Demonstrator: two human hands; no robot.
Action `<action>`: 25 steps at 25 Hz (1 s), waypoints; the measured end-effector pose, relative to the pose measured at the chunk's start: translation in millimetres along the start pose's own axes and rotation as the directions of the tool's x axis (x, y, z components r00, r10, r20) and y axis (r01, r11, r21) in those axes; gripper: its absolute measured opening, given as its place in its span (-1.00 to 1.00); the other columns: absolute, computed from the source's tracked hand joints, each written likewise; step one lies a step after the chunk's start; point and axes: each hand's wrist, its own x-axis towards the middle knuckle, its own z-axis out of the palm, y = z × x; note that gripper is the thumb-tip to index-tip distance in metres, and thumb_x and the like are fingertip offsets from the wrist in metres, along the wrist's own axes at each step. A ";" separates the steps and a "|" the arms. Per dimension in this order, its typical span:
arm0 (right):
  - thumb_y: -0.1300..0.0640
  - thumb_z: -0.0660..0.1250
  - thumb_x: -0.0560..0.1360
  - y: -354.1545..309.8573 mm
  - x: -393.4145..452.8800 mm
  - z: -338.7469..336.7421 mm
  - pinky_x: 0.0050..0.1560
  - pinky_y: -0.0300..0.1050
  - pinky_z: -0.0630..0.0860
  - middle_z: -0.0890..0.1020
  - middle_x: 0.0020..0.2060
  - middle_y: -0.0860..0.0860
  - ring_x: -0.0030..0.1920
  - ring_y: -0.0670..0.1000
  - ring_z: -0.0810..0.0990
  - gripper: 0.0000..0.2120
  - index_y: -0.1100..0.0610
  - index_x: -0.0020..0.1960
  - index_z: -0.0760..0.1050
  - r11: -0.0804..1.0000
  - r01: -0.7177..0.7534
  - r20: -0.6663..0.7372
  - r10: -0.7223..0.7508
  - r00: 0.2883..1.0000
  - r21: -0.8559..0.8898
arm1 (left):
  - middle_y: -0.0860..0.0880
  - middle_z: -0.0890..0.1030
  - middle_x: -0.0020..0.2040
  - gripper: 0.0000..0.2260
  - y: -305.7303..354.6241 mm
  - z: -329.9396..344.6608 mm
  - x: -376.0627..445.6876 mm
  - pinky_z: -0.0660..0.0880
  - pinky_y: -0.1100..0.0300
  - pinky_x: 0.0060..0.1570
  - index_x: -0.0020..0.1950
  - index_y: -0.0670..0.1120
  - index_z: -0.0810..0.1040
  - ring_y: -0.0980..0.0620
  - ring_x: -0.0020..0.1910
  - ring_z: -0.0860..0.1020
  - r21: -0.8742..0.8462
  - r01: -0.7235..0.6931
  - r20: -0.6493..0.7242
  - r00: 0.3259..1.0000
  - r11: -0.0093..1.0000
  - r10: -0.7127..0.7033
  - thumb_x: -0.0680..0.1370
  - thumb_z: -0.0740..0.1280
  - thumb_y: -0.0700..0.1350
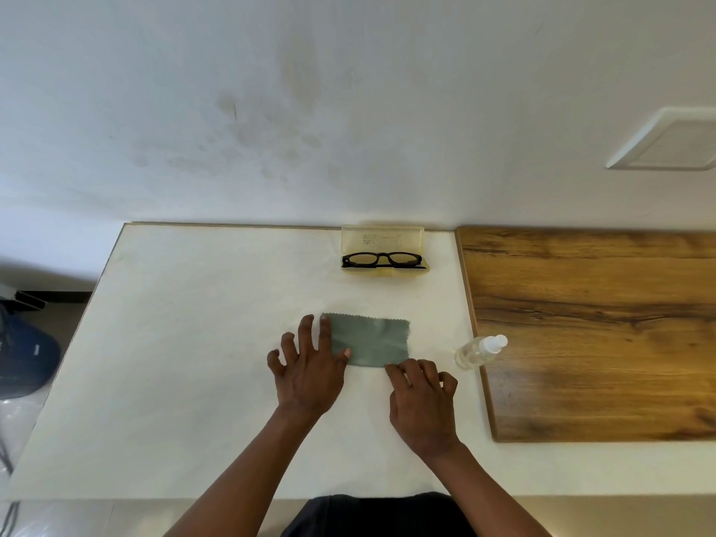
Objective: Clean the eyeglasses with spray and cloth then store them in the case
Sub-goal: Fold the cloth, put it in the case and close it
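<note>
Eyeglasses (381,260) sit in the open case (383,250) at the upper middle of the frame, hard against the wall, so storing looks done but for shutting the lid; black plastic frame, stiff yet probably light and fragile at the hinges, best taken by the bridge or the temples, never by the lenses. Going down in size: a white table (186,343) fills the centre, matte and smooth, with a wooden board (592,335) of strong brown grain on the right. The case is pale yellow translucent plastic, rigid, its lid standing up. At centre the cloth (372,341) lies flat, grey-green, thin and limp, with pinked zigzag edges; it will slide and crumple easily. Left hand (310,374) presses its left edge, fingers spread and released; right hand (422,397) has curled fingertips at the lower right corner, pinching or pressing, I cannot tell which. Smallest, the clear spray bottle (478,350) stands right of the cloth, white-capped, likely slick
</note>
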 end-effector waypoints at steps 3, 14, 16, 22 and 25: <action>0.15 0.10 0.33 1.6 8.6 -3.7 -0.15 -0.08 0.22 0.61 -0.15 -0.04 -0.06 0.01 0.38 -0.68 0.03 -0.04 0.56 0.998 -0.054 -0.012 0.055 0.998 0.045 | 0.02 -0.10 0.53 -0.50 0.2 -3.3 3.0 0.08 -0.12 0.31 0.46 0.26 -0.18 -0.16 0.43 0.02 0.002 -0.048 0.007 0.999 0.999 0.048 0.58 -0.05 0.22; 0.13 0.13 0.56 14.2 43.8 0.1 0.28 0.18 0.20 0.28 0.44 -0.07 0.49 0.08 0.04 -0.47 0.06 0.49 0.05 0.950 -0.220 0.344 0.135 0.929 0.223 | 0.05 -0.26 0.52 -0.46 -7.1 -2.6 7.0 -0.04 -0.25 0.36 0.45 0.27 -0.27 -0.23 0.48 -0.15 -0.047 -0.007 0.150 0.989 0.999 0.014 0.54 -0.09 0.29; 0.17 0.16 0.54 12.8 41.4 -3.7 0.20 0.17 0.30 0.32 0.42 -0.03 0.44 0.13 0.19 -0.50 0.07 0.45 0.16 0.949 -0.204 0.277 0.134 0.951 0.240 | 0.03 -0.14 0.52 -0.46 -10.1 3.4 6.1 0.03 -0.23 0.34 0.48 0.21 -0.16 -0.19 0.47 -0.06 -0.075 -0.018 0.073 0.997 0.997 0.023 0.56 -0.04 0.26; 0.19 0.16 0.35 20.9 25.8 -1.3 -0.16 -0.12 0.24 0.62 -0.13 -0.09 -0.03 -0.02 0.42 -0.75 0.02 -0.04 0.52 0.986 0.140 -0.033 -0.137 0.990 0.093 | 0.15 0.52 0.09 -0.74 -32.6 20.1 -5.1 0.20 0.04 0.01 0.06 0.10 0.43 -0.02 0.09 0.36 0.114 -0.392 -0.347 0.845 0.913 0.407 0.39 0.26 -0.11; 0.25 0.27 0.33 24.5 21.9 2.1 -0.15 -0.10 0.22 0.62 -0.21 -0.10 -0.07 0.00 0.49 -0.79 0.02 -0.11 0.54 0.974 0.224 -0.076 -0.226 0.971 -0.032 | 0.18 0.62 -0.11 -0.75 -34.4 18.2 -6.1 0.17 0.05 0.02 0.00 0.11 0.44 0.00 0.06 0.48 0.178 -0.419 -0.361 0.814 0.891 0.455 0.38 0.23 -0.17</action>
